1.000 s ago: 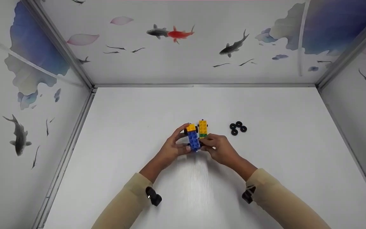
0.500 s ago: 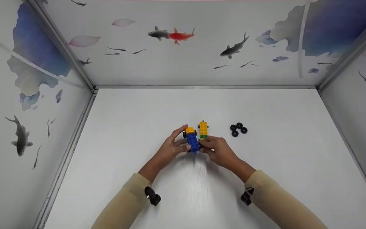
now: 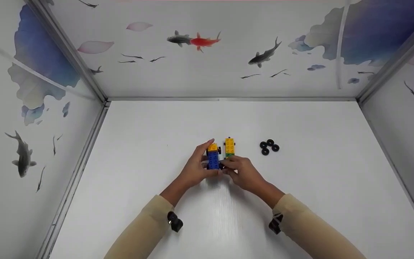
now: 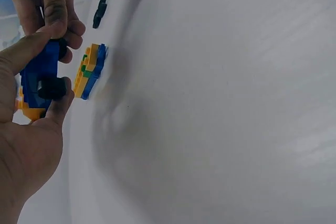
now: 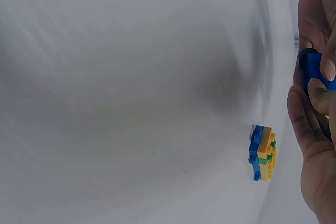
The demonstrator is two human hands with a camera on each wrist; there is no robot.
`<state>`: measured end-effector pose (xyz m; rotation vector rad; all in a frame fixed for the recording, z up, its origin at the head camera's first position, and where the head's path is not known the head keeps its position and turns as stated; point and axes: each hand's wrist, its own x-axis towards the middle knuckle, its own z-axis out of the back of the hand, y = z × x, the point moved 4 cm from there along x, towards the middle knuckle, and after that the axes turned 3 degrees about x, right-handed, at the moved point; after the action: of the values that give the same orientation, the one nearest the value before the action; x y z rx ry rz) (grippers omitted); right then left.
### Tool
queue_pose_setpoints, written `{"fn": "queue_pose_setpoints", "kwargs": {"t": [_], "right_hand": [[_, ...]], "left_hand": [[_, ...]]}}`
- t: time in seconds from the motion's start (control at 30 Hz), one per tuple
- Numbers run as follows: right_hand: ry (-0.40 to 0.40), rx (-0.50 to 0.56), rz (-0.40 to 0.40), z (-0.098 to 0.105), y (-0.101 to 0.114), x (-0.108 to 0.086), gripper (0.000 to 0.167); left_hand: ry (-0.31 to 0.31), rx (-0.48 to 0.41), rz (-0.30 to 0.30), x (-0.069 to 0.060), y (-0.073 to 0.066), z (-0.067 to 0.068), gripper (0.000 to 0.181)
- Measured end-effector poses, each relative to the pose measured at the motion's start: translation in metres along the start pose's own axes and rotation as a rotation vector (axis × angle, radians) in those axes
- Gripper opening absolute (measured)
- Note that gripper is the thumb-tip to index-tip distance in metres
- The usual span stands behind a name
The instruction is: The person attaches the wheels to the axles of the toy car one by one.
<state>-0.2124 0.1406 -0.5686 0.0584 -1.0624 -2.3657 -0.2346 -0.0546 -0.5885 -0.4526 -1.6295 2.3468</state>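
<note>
Toy car (image 3: 213, 157) of blue and yellow bricks lies between my two hands, just below the centre of the head view, its yellow part towards the top. My left hand (image 3: 194, 171) has hold of it from the left, partly closed, forefinger reaching to the yellow end and thumb along the lower end. My right hand (image 3: 244, 173) is bent in from the right, its thumb and fingers nearly together, pinching a dark wheel (image 4: 62, 49) at the car's lower right corner.

Half a second ago I had the car leaning, its lower end swung to the right; now it stands almost straight up the frame and a little further left. My left thumb has gone from the car's left side to its lower end, and my right hand has come slightly left and down with the car.

Just right of the car, the yellow-and-green block (image 3: 229, 145) lies where it was on the white table (image 3: 300, 198), its lower end partly behind my right fingers. Four black tyres (image 3: 272, 145) stay clustered further right, well apart from my hands.
</note>
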Motion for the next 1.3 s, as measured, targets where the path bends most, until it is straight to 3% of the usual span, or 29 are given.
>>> {"fn": "queue_pose_setpoints", "kwargs": {"t": [0.3, 0.67, 1.3], "right_hand": [[0.016, 0.062, -0.080, -0.001, -0.009, -0.003, 0.042], [-0.004, 0.077, -0.135, 0.008, -0.021, -0.013, 0.049], [-0.027, 0.056, -0.212, 0.021, -0.037, -0.023, 0.049]], "left_hand": [[-0.068, 0.113, 0.029, 0.011, 0.006, 0.011, 0.105], [-0.125, 0.399, 0.094, 0.024, 0.013, 0.029, 0.109], [-0.091, 0.536, 0.145, 0.031, 0.021, 0.037, 0.115]]}}
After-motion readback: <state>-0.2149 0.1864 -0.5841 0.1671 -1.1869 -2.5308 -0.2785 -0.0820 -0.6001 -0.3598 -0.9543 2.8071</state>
